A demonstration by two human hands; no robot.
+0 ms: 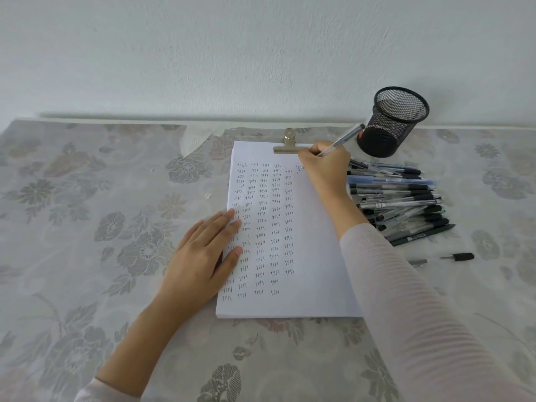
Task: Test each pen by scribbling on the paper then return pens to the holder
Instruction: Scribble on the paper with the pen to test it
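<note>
A: Pale ribbed sleeve (420, 300) up front, and the right hand (324, 166) had its grip clenched round a clear-barrelled pen (342, 139), tip down on the white clipped paper (313, 256).
B: And the left hand (203, 253)?
A: Released, fingers straight, pinning the sheet's left edge to the floral-clothed desk (87, 227).
B: Where was it headed?
A: Likely the black mesh cylinder holder (391, 123), just beyond-right of that grip. Pen's tail slanted towards it, and the right hand was nearer.
</note>
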